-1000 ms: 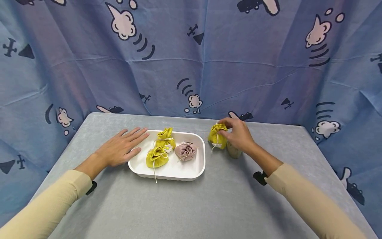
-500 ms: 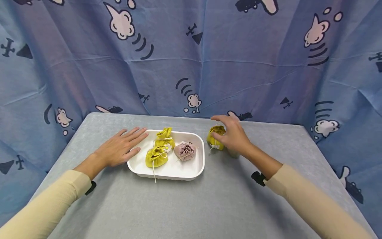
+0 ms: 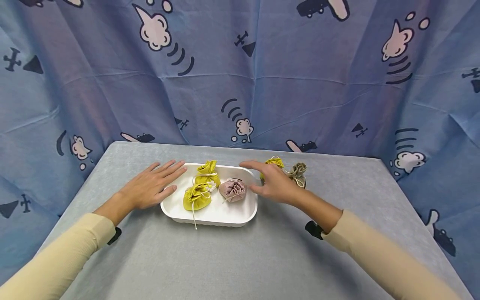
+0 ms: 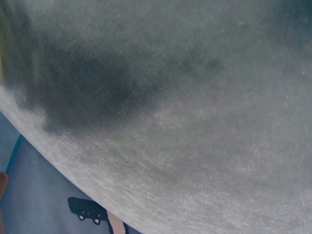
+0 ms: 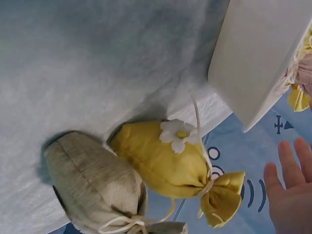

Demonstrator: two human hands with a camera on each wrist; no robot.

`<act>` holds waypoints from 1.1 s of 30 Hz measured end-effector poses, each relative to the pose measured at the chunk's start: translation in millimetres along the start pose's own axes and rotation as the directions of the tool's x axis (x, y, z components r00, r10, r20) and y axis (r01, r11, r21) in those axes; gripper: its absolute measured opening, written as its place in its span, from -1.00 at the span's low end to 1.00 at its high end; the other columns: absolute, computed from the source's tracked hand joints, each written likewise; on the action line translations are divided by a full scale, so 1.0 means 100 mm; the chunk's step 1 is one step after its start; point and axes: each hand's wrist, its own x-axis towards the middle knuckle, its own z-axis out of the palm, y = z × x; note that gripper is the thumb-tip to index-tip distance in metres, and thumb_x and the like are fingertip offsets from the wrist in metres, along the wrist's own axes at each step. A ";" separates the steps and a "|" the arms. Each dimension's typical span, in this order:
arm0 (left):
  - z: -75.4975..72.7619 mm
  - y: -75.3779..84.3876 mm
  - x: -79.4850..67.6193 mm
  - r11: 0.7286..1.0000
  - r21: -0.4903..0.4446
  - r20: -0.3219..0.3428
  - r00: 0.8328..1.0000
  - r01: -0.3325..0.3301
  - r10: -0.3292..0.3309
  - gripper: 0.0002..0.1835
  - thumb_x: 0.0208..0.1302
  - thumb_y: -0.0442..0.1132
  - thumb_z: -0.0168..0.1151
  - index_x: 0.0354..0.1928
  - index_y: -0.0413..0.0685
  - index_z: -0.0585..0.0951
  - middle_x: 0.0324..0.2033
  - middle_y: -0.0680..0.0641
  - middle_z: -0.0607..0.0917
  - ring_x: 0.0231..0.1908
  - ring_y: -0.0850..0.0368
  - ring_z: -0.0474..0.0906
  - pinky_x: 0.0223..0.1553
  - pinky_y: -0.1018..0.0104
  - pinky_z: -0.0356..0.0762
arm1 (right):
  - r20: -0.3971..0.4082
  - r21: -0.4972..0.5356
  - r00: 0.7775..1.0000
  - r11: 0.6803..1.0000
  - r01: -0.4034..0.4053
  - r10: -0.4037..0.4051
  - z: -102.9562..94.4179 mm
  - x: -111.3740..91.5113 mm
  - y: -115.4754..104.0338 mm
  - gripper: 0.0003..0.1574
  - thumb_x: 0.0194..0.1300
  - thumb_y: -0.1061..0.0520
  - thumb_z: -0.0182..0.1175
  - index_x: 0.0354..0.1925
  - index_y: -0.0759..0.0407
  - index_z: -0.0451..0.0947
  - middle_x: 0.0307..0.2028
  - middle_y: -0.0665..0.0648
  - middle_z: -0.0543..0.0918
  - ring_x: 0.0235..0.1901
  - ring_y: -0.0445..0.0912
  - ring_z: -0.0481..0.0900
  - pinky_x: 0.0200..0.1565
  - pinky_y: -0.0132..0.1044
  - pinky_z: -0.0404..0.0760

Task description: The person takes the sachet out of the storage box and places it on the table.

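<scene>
My left hand [image 3: 153, 188] lies with spread, straight fingers at the left rim of a white tray [image 3: 247, 214]. In the tray sit two yellow drawstring pouches [image 3: 196, 196], one behind the other, and a pink drawstring pouch [image 3: 233, 190] on the right. My right hand [image 3: 275, 183] hovers at the tray's right rim, thumb and fingers apart, near the pink pouch and holding nothing. Behind that hand stand another yellow pouch [image 5: 161, 158] with a white flower and a grey-beige pouch [image 5: 95, 183], both upright on the table; the head view shows them partly covered.
A grey cloth covers the table [image 3: 210, 262]. A blue patterned curtain [image 3: 210, 83] hangs directly behind its back edge and along both sides. The left wrist view shows mostly table surface [image 4: 195, 146].
My right hand has let go of the yellow pouch outside the tray and moved left to the tray's right rim. The grey-beige pouch has come into fuller view. The left hand stays put.
</scene>
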 end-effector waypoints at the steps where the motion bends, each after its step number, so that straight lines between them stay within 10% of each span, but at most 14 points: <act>1: 0.00 0.00 0.00 1.000 -0.002 0.000 1.000 0.001 -0.001 -0.33 0.54 0.03 -0.07 0.58 0.04 0.10 0.55 -0.01 0.08 0.51 -0.11 0.02 0.40 -0.26 0.02 | 0.011 0.001 1.000 1.000 0.004 -0.004 0.01 0.00 0.00 -0.21 0.11 0.34 0.43 0.32 0.20 0.46 0.26 0.18 0.55 -0.12 -0.02 0.65 0.16 -0.03 0.53; 4: 0.00 -0.01 0.00 1.000 -0.004 0.001 1.000 0.002 -0.002 -0.33 0.54 0.03 -0.07 0.58 0.03 0.10 0.55 -0.01 0.08 0.51 -0.11 0.02 0.40 -0.26 0.02 | 0.059 0.025 0.998 1.000 -0.004 0.003 0.05 0.01 -0.03 -0.19 0.11 0.37 0.40 0.33 0.19 0.45 0.29 0.19 0.52 0.30 0.10 0.45 0.29 0.02 0.41; 8: 0.00 -0.01 0.00 1.000 -0.006 0.000 1.000 0.002 -0.002 -0.33 0.54 0.03 -0.08 0.58 0.03 0.10 0.55 -0.01 0.07 0.51 -0.11 0.02 0.40 -0.25 0.02 | 0.124 0.054 0.992 0.998 -0.008 0.001 0.10 0.02 -0.05 -0.14 0.09 0.40 0.39 0.37 0.19 0.40 0.30 0.18 0.51 0.33 0.12 0.40 0.32 0.03 0.37; 33: 0.00 -0.02 -0.01 1.000 -0.006 0.005 1.000 -0.001 0.001 -0.34 0.56 0.08 -0.15 0.59 0.07 0.07 0.56 0.00 0.06 0.51 -0.09 0.01 0.42 -0.22 0.00 | 0.150 -0.009 0.988 0.999 0.040 -0.039 0.34 0.11 -0.06 -0.30 0.09 0.45 0.37 0.23 0.23 0.53 0.10 0.18 0.66 -0.01 0.01 0.67 0.07 -0.12 0.61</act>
